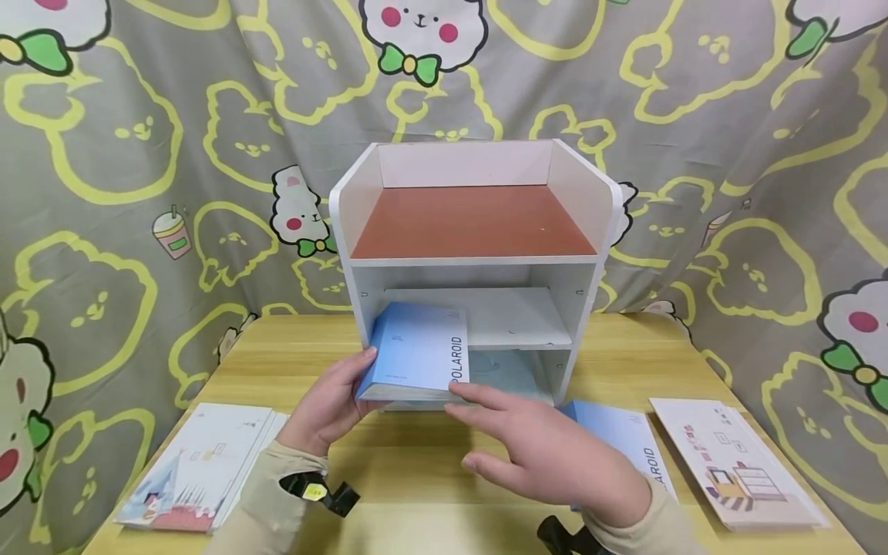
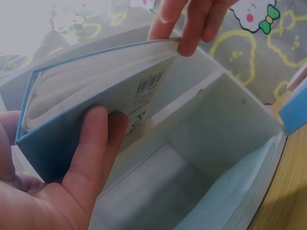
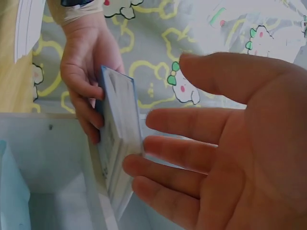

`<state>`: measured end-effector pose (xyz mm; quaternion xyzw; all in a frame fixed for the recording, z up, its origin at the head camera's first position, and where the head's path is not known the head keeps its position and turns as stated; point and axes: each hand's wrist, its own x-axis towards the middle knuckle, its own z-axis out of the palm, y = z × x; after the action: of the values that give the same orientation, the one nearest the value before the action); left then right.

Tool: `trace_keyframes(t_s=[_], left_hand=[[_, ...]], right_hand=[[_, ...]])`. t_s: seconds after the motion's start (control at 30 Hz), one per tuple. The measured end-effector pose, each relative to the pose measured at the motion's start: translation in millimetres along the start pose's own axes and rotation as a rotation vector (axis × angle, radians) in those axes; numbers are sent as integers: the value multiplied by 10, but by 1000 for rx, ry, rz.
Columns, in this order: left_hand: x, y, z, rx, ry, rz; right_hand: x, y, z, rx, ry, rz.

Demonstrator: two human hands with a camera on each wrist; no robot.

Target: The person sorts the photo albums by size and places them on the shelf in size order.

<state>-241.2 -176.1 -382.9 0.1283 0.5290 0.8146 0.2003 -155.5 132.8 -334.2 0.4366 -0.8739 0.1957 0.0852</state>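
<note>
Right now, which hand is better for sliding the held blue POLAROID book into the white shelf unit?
Probably the left hand: its fingers grip the thick blue POLAROID book, while the right hand grips nothing.

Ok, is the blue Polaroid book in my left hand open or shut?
Shut: your left hand grips the blue Polaroid book, and the left wrist view shows its page edges stacked between both covers.

From the head we look forward and down over worktop (image 1: 409,486) and white shelf unit (image 1: 472,223), widest view. Left wrist: we're close on left hand (image 2: 74,182); right wrist, close on right hand (image 3: 242,143), facing across. All share blue book (image 1: 419,347).
</note>
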Motion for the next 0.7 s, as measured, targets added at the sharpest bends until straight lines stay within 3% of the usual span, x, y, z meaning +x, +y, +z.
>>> trace_keyframes(t_s=[0.33,0.7], left_hand=[[-10,15,-1,-44,-7,10],[-10,24,-23,-6,-82,19]], right_hand=[[128,83,131,17,66,33],[281,252,320,15,156,102]])
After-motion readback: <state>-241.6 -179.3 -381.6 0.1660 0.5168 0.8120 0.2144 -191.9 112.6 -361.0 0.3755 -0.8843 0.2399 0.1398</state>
